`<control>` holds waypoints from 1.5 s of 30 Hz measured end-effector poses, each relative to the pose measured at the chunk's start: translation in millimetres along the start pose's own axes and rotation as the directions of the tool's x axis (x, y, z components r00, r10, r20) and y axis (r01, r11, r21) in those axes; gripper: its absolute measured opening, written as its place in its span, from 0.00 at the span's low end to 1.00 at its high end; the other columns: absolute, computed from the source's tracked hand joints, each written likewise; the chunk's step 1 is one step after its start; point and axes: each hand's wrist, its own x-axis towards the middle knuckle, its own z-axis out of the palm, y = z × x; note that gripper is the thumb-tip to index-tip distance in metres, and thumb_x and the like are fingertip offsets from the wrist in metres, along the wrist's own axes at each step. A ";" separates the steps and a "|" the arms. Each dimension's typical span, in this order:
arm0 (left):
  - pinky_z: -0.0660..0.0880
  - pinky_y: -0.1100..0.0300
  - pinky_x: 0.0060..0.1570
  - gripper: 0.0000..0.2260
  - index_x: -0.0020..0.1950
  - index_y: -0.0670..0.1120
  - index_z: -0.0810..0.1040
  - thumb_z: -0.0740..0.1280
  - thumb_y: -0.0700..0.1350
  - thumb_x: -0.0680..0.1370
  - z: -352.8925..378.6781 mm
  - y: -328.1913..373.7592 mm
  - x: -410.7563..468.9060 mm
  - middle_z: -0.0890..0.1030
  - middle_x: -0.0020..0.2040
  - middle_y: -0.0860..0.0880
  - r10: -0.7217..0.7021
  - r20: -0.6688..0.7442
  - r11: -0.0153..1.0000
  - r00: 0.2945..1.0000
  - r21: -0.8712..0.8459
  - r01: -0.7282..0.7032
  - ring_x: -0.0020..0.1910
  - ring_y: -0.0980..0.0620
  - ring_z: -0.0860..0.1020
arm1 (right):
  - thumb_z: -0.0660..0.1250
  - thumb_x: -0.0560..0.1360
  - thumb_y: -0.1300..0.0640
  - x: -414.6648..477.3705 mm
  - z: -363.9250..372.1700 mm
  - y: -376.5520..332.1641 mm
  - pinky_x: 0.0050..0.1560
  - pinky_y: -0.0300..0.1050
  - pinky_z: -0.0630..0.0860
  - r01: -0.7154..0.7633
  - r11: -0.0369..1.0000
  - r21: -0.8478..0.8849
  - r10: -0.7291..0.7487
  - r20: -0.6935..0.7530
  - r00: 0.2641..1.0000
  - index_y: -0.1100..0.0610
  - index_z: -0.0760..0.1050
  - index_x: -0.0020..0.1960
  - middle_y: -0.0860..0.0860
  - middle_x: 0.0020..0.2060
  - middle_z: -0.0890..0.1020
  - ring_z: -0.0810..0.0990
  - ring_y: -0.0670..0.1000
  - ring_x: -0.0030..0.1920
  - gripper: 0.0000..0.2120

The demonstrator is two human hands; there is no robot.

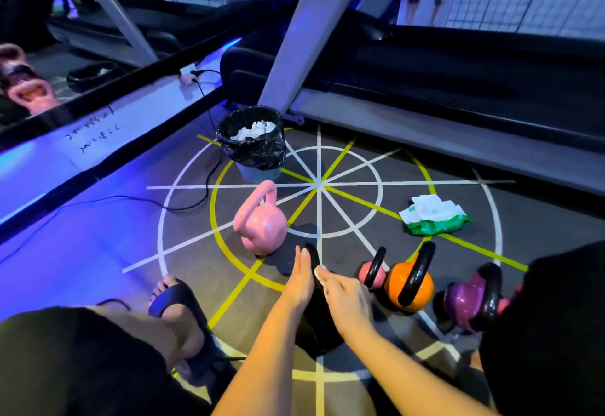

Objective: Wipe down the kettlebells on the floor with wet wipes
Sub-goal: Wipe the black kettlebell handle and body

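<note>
The right hand (pixel 347 298) pinches a white wet wipe (pixel 320 275) onto the handle of the black kettlebell (pixel 316 324) between the forearms, while the left hand (pixel 302 280) lies flat against the handle's other side, fingers straight and together. Right of the hands stand the small pink kettlebell (pixel 368 272), orange kettlebell (pixel 409 288) and purple kettlebell (pixel 461 301), and ahead-left the large pink kettlebell (pixel 260 224); none shows whether it is wiped. Farther ahead, the bin (pixel 258 154) holds crumpled wipes, so I judge the job partway through.
</note>
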 end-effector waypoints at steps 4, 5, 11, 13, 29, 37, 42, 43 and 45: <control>0.54 0.53 0.78 0.36 0.83 0.52 0.51 0.47 0.70 0.80 2.5 56.3 -56.8 0.61 0.80 0.50 0.068 -0.024 0.981 0.997 0.181 -0.062 0.79 0.49 0.59 | 0.63 0.81 0.53 -24.3 12.5 12.7 0.60 0.34 0.69 0.133 0.990 -0.050 -0.137 -0.086 0.987 0.48 0.80 0.65 0.50 0.62 0.82 0.78 0.50 0.65 0.15; 0.53 0.55 0.77 0.31 0.83 0.50 0.50 0.47 0.64 0.84 0.3 57.4 -59.9 0.58 0.81 0.49 0.080 -0.024 0.976 0.997 0.203 -0.073 0.80 0.48 0.58 | 0.62 0.81 0.56 -23.9 14.7 10.3 0.66 0.34 0.65 0.148 0.988 -0.036 -0.150 -0.043 0.988 0.50 0.77 0.69 0.48 0.68 0.78 0.73 0.48 0.70 0.18; 0.59 0.51 0.78 0.46 0.79 0.60 0.63 0.55 0.83 0.67 -9.5 -0.1 -43.1 0.64 0.79 0.59 0.041 0.033 0.998 0.999 0.044 -0.043 0.76 0.60 0.64 | 0.55 0.82 0.38 5.1 4.2 -12.2 0.64 0.46 0.70 -0.081 0.996 0.036 0.075 0.143 0.987 0.49 0.79 0.67 0.52 0.65 0.80 0.76 0.55 0.66 0.23; 0.64 0.50 0.75 0.40 0.75 0.61 0.70 0.55 0.80 0.69 -8.3 -2.7 -53.6 0.73 0.74 0.57 0.020 0.042 0.999 0.999 0.041 -0.022 0.72 0.59 0.70 | 0.56 0.81 0.39 -4.8 2.9 -5.7 0.59 0.45 0.74 0.000 0.999 -0.033 0.002 0.056 0.998 0.48 0.80 0.65 0.54 0.60 0.83 0.79 0.56 0.62 0.21; 0.74 0.57 0.64 0.23 0.61 0.55 0.83 0.53 0.65 0.83 -2.0 30.9 -110.1 0.85 0.58 0.54 0.064 0.098 0.998 0.993 0.010 -0.065 0.60 0.59 0.80 | 0.63 0.78 0.55 -23.4 12.3 35.2 0.45 0.34 0.71 0.071 0.997 -0.029 -0.071 0.001 0.997 0.39 0.74 0.70 0.53 0.52 0.86 0.82 0.51 0.52 0.22; 0.73 0.47 0.68 0.24 0.57 0.57 0.84 0.55 0.69 0.80 -3.5 31.9 -109.9 0.85 0.57 0.50 0.059 0.111 0.998 0.992 0.023 -0.062 0.61 0.52 0.81 | 0.60 0.82 0.55 -21.7 22.4 42.9 0.49 0.39 0.72 0.085 0.996 -0.010 -0.086 -0.062 0.994 0.40 0.74 0.69 0.52 0.60 0.83 0.81 0.55 0.60 0.19; 0.74 0.47 0.67 0.24 0.56 0.58 0.84 0.56 0.71 0.78 -5.1 31.6 -112.8 0.86 0.56 0.53 0.041 0.089 0.998 0.995 0.037 -0.044 0.59 0.55 0.82 | 0.59 0.82 0.60 -34.6 13.7 42.4 0.59 0.37 0.71 0.186 0.975 -0.121 -0.191 -0.030 0.981 0.43 0.71 0.73 0.49 0.67 0.79 0.77 0.53 0.66 0.22; 0.74 0.48 0.66 0.27 0.56 0.58 0.84 0.56 0.74 0.76 -4.9 32.4 -114.2 0.86 0.56 0.53 0.026 0.084 0.998 0.996 0.048 -0.030 0.59 0.55 0.82 | 0.59 0.82 0.61 -42.8 13.3 50.1 0.59 0.37 0.70 0.200 0.969 -0.141 -0.204 -0.014 0.979 0.44 0.69 0.75 0.49 0.68 0.78 0.76 0.53 0.67 0.23; 0.74 0.49 0.67 0.33 0.59 0.57 0.83 0.56 0.78 0.71 -5.7 33.7 -114.7 0.85 0.57 0.55 0.008 0.077 0.998 0.997 0.069 -0.014 0.58 0.56 0.82 | 0.58 0.83 0.59 -57.6 13.9 62.8 0.53 0.39 0.69 0.155 0.970 -0.189 -0.151 0.035 0.988 0.44 0.64 0.77 0.52 0.63 0.81 0.78 0.53 0.62 0.24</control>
